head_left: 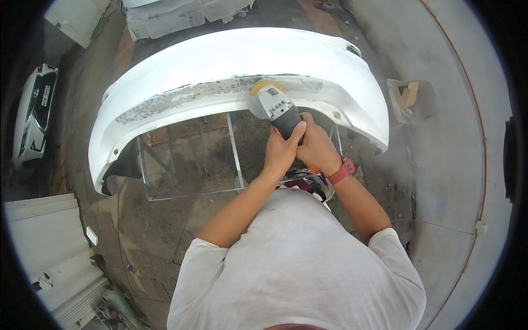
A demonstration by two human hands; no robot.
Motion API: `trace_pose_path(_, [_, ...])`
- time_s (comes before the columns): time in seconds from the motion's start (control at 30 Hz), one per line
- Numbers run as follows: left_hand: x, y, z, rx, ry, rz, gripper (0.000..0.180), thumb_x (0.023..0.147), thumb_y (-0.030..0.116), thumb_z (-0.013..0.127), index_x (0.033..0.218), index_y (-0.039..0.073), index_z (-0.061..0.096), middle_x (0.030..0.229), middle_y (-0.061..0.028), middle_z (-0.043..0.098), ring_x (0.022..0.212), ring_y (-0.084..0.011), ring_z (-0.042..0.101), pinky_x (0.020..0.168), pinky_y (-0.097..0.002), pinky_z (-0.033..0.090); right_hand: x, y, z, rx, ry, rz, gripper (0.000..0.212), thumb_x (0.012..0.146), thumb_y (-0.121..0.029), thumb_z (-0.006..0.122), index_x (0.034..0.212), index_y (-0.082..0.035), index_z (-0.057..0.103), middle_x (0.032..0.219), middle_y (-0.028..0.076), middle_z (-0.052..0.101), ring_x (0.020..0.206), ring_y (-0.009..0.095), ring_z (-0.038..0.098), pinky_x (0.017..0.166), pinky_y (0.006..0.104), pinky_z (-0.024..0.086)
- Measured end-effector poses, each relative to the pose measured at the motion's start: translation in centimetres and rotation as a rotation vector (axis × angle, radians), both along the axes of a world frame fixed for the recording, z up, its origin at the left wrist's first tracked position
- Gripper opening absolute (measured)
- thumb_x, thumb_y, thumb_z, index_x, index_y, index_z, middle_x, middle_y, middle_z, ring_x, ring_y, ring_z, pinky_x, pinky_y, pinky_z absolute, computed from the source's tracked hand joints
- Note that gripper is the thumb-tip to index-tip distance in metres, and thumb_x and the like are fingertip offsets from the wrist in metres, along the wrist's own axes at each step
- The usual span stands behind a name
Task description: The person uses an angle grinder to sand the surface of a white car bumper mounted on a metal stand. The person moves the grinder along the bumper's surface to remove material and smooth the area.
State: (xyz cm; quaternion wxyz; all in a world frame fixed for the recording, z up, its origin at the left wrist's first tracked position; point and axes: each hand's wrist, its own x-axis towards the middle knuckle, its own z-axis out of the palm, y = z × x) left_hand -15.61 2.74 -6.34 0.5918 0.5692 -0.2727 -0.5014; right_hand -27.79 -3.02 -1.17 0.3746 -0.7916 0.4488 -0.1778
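Observation:
Both of my hands are wrapped round the dark body of an angle grinder with a grey head. My left hand grips it from the left, and my right hand, with a red watch at the wrist, closes on it from the right. The grinder's yellow disc lies against or just over a white car bumper; contact cannot be made out. Along the bumper's lower band runs a rough, scraped patch of grey and tan. Part of the grinder's handle is hidden by my fingers.
A metal frame stands under the bumper. Another bumper with a dark grille rests at the far left. Plastic-covered goods are at the back, a cardboard piece lies right, and a cable runs along the wall.

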Motion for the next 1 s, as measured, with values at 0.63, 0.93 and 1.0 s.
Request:
trace_pose_path(0.63, [-1.5, -1.6, 0.1, 0.021, 0.013, -0.036, 0.061, 0.106, 0.039, 0.082, 0.144, -0.004, 0.061, 0.136, -0.0141, 0.072, 0.125, -0.0203, 0.067, 0.111, -0.0369, 0.051, -1.7, -1.0, 0.3, -0.003, 0.031, -0.046, 0.051, 0.092, -0.021, 0.079, 0.129, 0.003, 0.053, 0.102, 0.035, 0.075, 0.103, 0.056, 0.074, 0.086, 0.0596, 0.058])
trace_pose_path(0.93, [-0.8, -1.0, 0.4, -0.030, 0.013, -0.011, 0.055, 0.108, 0.037, 0.079, 0.142, -0.003, 0.064, 0.135, -0.0135, 0.072, 0.123, -0.0197, 0.067, 0.109, -0.0366, 0.052, -1.2, -1.3, -0.8, -0.033, -0.002, 0.014, 0.051, 0.091, -0.019, 0.079, 0.128, 0.005, 0.054, 0.103, 0.035, 0.076, 0.102, 0.055, 0.074, 0.086, 0.0604, 0.058])
trace_pose_path(1.0, [-2.0, -0.7, 0.1, -0.032, 0.091, -0.011, 0.056, 0.108, 0.038, 0.080, 0.142, -0.003, 0.064, 0.135, -0.0136, 0.073, 0.123, -0.0197, 0.067, 0.109, -0.0364, 0.052, -2.0, -0.9, -0.4, 0.016, 0.056, -0.009, 0.050, 0.091, -0.019, 0.079, 0.128, 0.004, 0.054, 0.104, 0.035, 0.075, 0.102, 0.055, 0.074, 0.086, 0.0604, 0.058])
